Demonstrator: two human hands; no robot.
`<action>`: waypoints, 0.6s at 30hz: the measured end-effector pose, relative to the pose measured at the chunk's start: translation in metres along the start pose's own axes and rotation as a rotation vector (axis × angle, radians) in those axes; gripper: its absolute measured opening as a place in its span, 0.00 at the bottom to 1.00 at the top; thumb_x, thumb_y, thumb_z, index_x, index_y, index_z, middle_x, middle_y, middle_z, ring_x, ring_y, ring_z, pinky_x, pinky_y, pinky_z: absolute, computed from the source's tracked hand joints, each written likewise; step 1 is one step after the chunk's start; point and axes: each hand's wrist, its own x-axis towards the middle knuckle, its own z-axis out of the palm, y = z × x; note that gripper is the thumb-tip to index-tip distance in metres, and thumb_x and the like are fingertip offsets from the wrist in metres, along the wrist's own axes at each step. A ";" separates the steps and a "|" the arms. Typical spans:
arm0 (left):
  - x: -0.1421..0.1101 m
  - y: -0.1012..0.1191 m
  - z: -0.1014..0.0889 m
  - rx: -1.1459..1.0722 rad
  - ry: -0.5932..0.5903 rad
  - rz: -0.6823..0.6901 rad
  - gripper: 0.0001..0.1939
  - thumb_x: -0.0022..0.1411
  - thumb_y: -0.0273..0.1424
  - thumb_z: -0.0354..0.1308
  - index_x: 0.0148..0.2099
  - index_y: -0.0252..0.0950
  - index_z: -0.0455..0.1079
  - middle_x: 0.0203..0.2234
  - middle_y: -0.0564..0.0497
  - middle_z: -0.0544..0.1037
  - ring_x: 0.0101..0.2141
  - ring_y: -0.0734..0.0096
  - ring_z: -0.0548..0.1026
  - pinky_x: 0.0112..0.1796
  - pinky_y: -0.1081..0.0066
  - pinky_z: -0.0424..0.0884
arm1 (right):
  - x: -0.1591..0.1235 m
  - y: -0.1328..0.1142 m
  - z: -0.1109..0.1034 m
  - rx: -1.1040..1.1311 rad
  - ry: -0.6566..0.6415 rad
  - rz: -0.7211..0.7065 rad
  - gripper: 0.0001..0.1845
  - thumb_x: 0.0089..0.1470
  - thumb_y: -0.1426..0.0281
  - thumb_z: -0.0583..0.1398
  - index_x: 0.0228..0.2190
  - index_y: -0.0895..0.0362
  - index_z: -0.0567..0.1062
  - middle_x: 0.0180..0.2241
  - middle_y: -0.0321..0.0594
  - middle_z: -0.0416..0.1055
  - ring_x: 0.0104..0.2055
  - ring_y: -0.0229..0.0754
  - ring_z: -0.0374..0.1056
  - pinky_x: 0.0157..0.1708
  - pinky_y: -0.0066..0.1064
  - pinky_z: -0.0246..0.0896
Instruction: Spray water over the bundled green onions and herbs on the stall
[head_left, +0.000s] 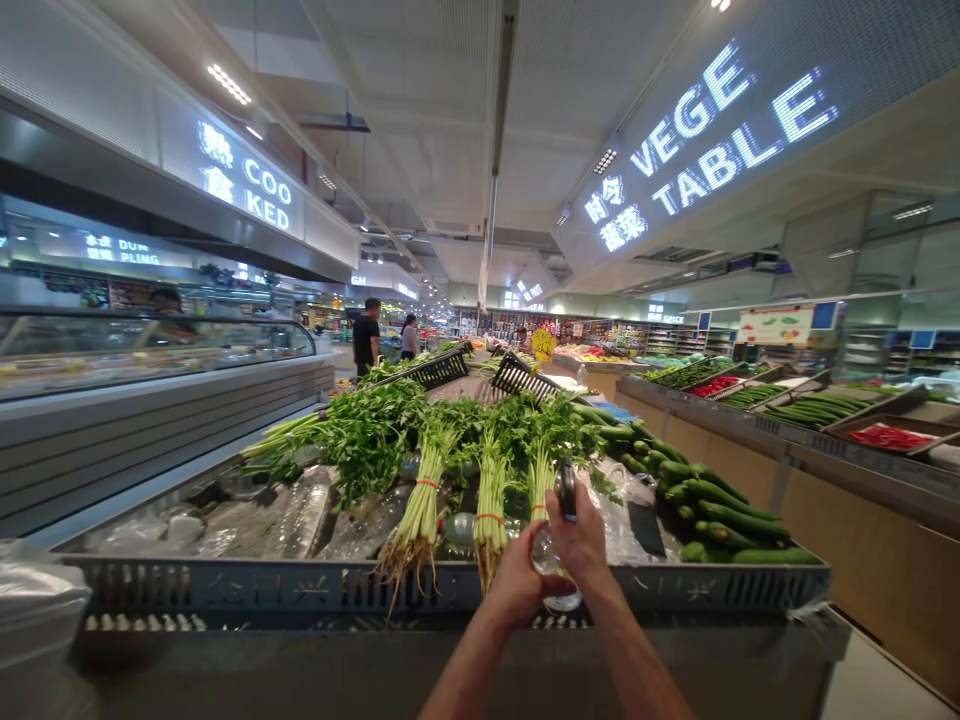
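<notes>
Between my hands stands a clear bottle [547,550] with a black top [568,490] that looks like a spray head. Around its lower body from the left, my left hand [519,578] is closed. My right hand [583,535] grips it higher up, fingers wrapped at the black top. Just beyond my hands, a bundle of leafy celery [541,475] tied with a red band lies in the bin. Two more banded bundles, a middle one [491,495] and a left one [426,490], show pale stalks and brown roots hanging toward the front rim. A greenish bottle [459,528] lies between those two.
The grey slatted bin wall [300,590] runs across in front of me. Cucumbers [731,510] are piled at the right, and loose greens [375,430] lie behind. A glass counter [150,350] stands left; a person in black [366,338] is farther back.
</notes>
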 end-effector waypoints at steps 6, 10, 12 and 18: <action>-0.004 -0.004 0.000 0.016 -0.001 0.011 0.37 0.30 0.24 0.67 0.48 0.36 0.61 0.40 0.47 0.71 0.41 0.60 0.68 0.40 0.68 0.66 | -0.004 0.002 0.000 -0.039 0.012 0.013 0.17 0.45 0.56 0.48 0.27 0.56 0.66 0.20 0.37 0.68 0.23 0.39 0.63 0.23 0.28 0.52; -0.002 -0.001 0.000 -0.006 0.025 0.033 0.38 0.29 0.21 0.66 0.47 0.36 0.61 0.42 0.47 0.70 0.42 0.61 0.67 0.41 0.69 0.65 | -0.003 0.002 0.001 -0.019 0.054 -0.005 0.20 0.44 0.55 0.48 0.33 0.57 0.66 0.24 0.38 0.69 0.24 0.40 0.64 0.25 0.30 0.54; -0.001 0.004 0.002 -0.028 0.024 0.048 0.37 0.29 0.19 0.66 0.47 0.37 0.62 0.44 0.48 0.69 0.42 0.62 0.68 0.41 0.70 0.65 | -0.002 0.001 0.001 -0.013 0.079 -0.026 0.21 0.44 0.55 0.49 0.34 0.57 0.66 0.24 0.39 0.69 0.25 0.41 0.64 0.25 0.30 0.54; -0.001 0.017 0.005 -0.057 0.002 0.026 0.38 0.29 0.19 0.66 0.47 0.37 0.61 0.44 0.48 0.69 0.43 0.61 0.66 0.40 0.69 0.66 | 0.001 -0.003 -0.003 0.024 0.090 -0.030 0.20 0.45 0.56 0.49 0.34 0.57 0.66 0.26 0.39 0.69 0.26 0.40 0.64 0.27 0.30 0.54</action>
